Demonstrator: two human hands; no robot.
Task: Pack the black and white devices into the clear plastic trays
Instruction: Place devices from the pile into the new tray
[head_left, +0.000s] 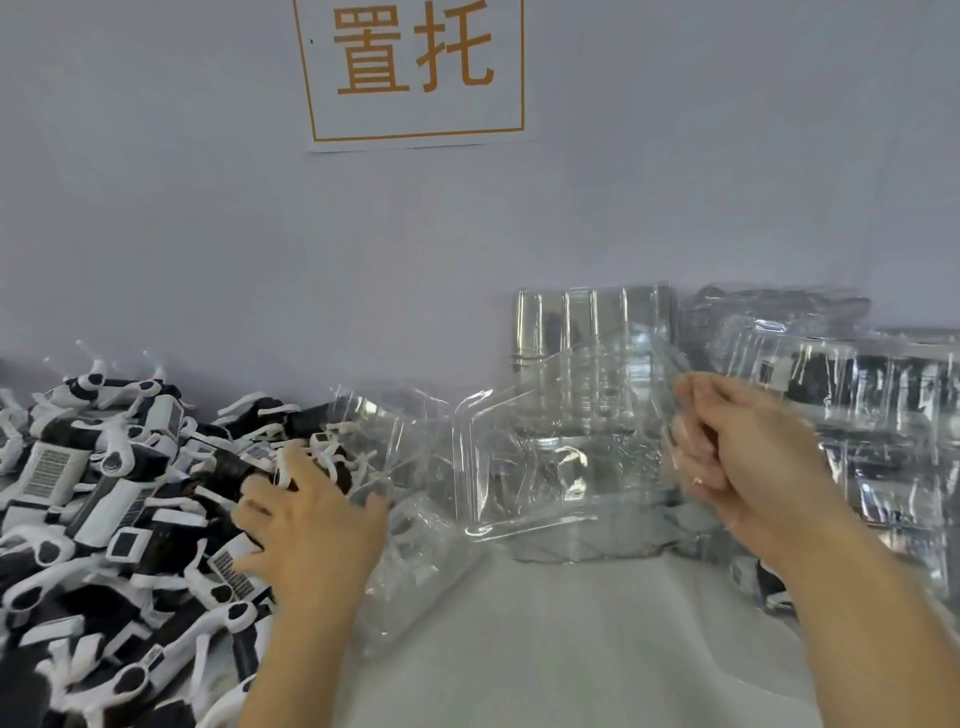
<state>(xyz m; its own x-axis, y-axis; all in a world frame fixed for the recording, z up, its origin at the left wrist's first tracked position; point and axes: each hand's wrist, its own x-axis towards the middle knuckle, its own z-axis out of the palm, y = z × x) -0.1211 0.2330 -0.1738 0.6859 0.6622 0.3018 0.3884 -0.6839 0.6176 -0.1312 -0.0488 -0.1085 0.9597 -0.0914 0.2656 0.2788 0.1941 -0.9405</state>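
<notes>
Between the two hands: an empty clear tray (545, 467), tilted up off the white surface (571, 649).
Right hand (737, 452): fingers curled round the tray's right edge, pinching it and holding it up; blurred with motion.
Left hand (306, 519): palm down on the heap of black and white devices (104, 509), fingers spread and bent into the pile; whether they have closed on one device I cannot tell.
Beyond the right hand: filled trays (872, 415) stacked to its far right, and a stack of empty trays (587, 322) against the wall behind it.
Just right of the left hand: more loose clear plastic (410, 519) lying beside the heap.
Above, on the wall: a paper sign (415, 73) with orange characters.
Step in hand: likely fetching a fresh tray while reaching for a device to load.
Next move calls for: laying the tray flat with its pockets up, then lifting one device clear of the tangle and seating it in a pocket.
</notes>
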